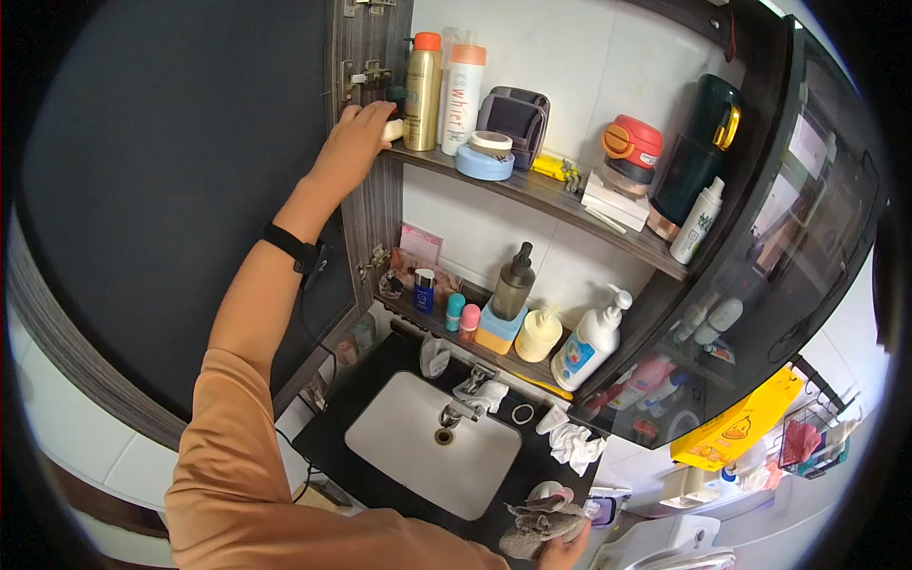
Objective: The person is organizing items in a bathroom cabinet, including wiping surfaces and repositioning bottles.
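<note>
My left hand [360,132] reaches to the left end of the upper cabinet shelf [527,191]. Its fingers curl over a small cream-white item [392,130], mostly hidden by the hand. Just right of it stand a gold spray can [422,92] with an orange cap and a white bottle [463,100] with a peach cap. Low at the right, my right hand [566,550] grips a crumpled grey-brown cloth [541,529] by the counter's edge. A pale round thing [550,491] partly shows behind the cloth.
An open dark cabinet door [164,178] fills the left; a glossy door [776,249] stands at the right. The lower shelf holds a white pump bottle [586,349] and several small containers. Below are a white sink [406,442], a faucet [459,412] and crumpled tissues [576,447].
</note>
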`<state>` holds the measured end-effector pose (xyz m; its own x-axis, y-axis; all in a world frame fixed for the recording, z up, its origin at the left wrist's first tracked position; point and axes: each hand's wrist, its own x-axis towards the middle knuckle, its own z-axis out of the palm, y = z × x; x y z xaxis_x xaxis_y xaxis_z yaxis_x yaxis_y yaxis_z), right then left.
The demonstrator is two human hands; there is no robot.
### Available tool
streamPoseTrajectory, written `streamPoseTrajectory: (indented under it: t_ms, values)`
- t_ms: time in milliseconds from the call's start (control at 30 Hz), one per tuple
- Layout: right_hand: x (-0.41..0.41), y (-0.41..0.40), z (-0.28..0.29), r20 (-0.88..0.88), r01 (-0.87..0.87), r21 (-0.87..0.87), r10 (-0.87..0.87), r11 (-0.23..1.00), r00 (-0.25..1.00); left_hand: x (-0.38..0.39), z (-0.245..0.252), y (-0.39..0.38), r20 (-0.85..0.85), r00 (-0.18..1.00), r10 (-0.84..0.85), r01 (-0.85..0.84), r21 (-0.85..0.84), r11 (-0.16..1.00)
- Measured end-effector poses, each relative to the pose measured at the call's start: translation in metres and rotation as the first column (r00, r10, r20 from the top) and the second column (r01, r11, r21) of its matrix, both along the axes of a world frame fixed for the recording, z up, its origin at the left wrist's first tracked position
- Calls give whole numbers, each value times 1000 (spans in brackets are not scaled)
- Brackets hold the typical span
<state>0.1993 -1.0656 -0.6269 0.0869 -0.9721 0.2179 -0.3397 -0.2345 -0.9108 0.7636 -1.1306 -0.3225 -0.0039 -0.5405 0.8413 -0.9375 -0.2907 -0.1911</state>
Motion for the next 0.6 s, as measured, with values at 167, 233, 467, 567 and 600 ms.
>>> streamPoseTrajectory:
  t_ms: [167, 233, 467, 567, 600]
  values:
    - [-10, 2, -22, 74, 29, 316, -56, 948, 996, 1, 4, 5, -110, 990, -86, 91, 33, 995]
    - [-11, 3, -28, 137, 35, 439, -105, 898, 985, -4, 5, 4, -134, 989, -68, 76, 52, 996]
    - [7, -13, -23, 297, -56, 71, 33, 996, 954, -21, 4, 13, -94, 995, 25, -25, 6, 1000]
    - [17, -10, -8, 379, -50, 153, -12, 987, 925, -52, 13, 18, 32, 999, 43, -39, -112, 993]
    - [14, -11, -7, 213, -19, 59, 6, 998, 977, -74, 20, 18, 29, 996, -85, 88, -118, 989]
